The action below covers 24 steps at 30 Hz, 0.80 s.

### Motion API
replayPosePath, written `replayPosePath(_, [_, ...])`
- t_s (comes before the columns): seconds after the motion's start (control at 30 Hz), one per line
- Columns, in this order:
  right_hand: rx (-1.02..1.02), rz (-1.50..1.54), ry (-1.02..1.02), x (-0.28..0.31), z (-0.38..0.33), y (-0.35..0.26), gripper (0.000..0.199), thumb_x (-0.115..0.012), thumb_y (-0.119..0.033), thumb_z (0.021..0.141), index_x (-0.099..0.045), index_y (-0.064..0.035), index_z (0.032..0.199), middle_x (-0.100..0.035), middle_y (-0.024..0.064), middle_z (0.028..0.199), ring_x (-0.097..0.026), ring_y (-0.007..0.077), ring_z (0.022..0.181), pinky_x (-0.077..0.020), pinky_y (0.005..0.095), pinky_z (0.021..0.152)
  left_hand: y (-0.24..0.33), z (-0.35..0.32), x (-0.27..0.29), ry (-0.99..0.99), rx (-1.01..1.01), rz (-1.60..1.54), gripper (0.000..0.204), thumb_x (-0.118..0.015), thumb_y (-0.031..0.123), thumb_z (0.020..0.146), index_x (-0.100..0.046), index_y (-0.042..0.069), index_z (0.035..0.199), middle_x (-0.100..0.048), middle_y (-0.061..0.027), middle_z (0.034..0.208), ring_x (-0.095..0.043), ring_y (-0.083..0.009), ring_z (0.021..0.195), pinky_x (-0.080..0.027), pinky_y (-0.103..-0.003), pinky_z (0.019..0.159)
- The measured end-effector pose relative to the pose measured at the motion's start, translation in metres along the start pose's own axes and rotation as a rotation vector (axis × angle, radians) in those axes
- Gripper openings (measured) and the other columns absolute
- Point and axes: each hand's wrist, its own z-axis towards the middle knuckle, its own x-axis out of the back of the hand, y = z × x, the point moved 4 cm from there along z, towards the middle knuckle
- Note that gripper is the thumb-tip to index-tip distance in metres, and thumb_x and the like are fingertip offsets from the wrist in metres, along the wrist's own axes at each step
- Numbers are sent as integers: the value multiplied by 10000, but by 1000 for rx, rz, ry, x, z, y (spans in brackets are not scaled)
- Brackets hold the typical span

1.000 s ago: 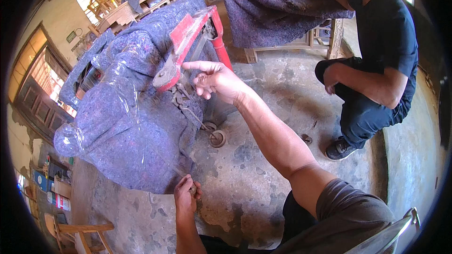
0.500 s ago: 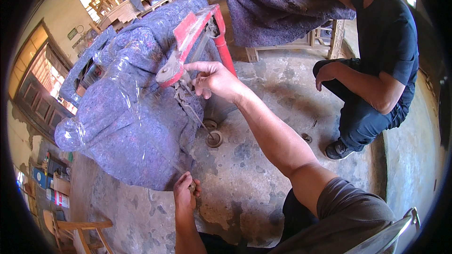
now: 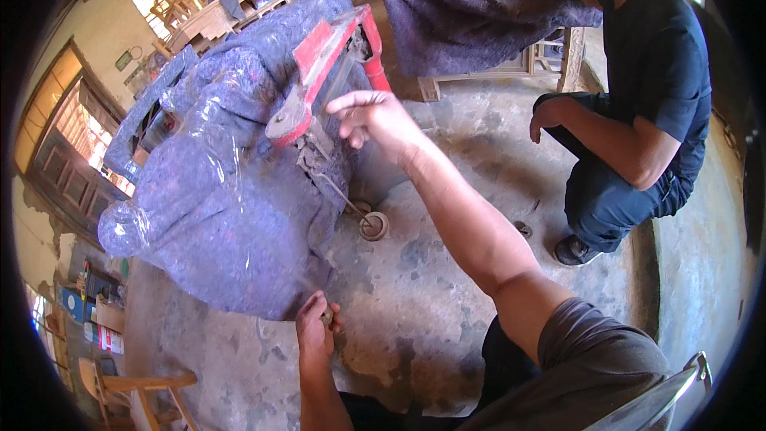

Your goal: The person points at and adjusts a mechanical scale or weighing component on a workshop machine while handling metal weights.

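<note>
A bulky object wrapped in purple-grey felt blanket (image 3: 215,215), with shiny clear film over parts of it, fills the left middle. At its lower corner my left hand (image 3: 313,326) is closed around a small brownish thing (image 3: 326,317), mostly hidden by the fingers; its kind I cannot make out. My right hand (image 3: 373,126) hangs in the air beside a red metal frame (image 3: 297,121), fingers apart and holding nothing. Below the frame's rounded end, a thin rod (image 3: 335,188) runs down to a small round cup-like piece (image 3: 373,226) on the floor.
A person in dark clothes (image 3: 658,72) crouches at the right, one hand on a blanket (image 3: 479,16) draped over wooden furniture (image 3: 570,60). A wooden stool (image 3: 144,383) stands at lower left. Wooden furniture frames (image 3: 199,24) are stacked at the back. A small dark object (image 3: 523,229) lies on the floor.
My right hand has drawn back from the red frame's rounded end, and its fingers have spread. The left hand keeps its grip at the blanket's corner. The view has shifted slightly.
</note>
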Motion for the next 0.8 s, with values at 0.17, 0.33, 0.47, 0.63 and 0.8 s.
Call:
replayPosePath(0.17, [245, 136, -54, 1, -19, -57, 175, -576, 15, 894, -711, -10, 1003, -690, 79, 769, -606, 105, 599, -486, 233, 522, -3, 1, 2, -37, -6, -18, 445, -602, 209, 951, -499, 19, 1340, -647, -102, 792, -581, -207, 557, -400, -321, 459])
replayPosePath(0.33, [440, 157, -251, -8, -45, -105, 199, -570, -46, 947, -690, 12, 1095, -679, 68, 759, -615, 115, 627, -507, 247, 595, -12, 2, 9, -13, 35, 41, 434, -582, 203, 956, -495, 7, 1333, -638, -106, 784, -575, -201, 575, -396, -319, 465])
replayPosePath(0.47, [318, 119, -149, 28, -28, -85, 194, -578, -43, 939, -700, 12, 1079, -686, 63, 757, -618, 107, 631, -489, 230, 583, -22, 2, 15, -1, 118, 127, 416, -590, 215, 957, -522, 9, 1312, -636, -104, 776, -567, -200, 559, -398, -321, 467])
replayPosePath(0.63, [538, 276, -213, 51, -48, -120, 193, -582, -54, 929, -703, 28, 1056, -684, 86, 756, -608, 115, 587, -478, 222, 555, -18, -14, 45, 86, 183, 279, 401, -602, 232, 955, -550, 29, 1296, -636, -93, 766, -560, -197, 540, -402, -317, 462])
replayPosePath(0.8, [917, 251, -666, 91, -70, -161, 358, -571, -155, 943, -612, -36, 1278, -668, 92, 877, -586, 156, 671, -466, 354, 681, -18, -24, 78, 159, 329, 316, 223, -635, 284, 939, -562, 99, 1039, -633, -116, 762, -590, -222, 543, -416, -327, 456])
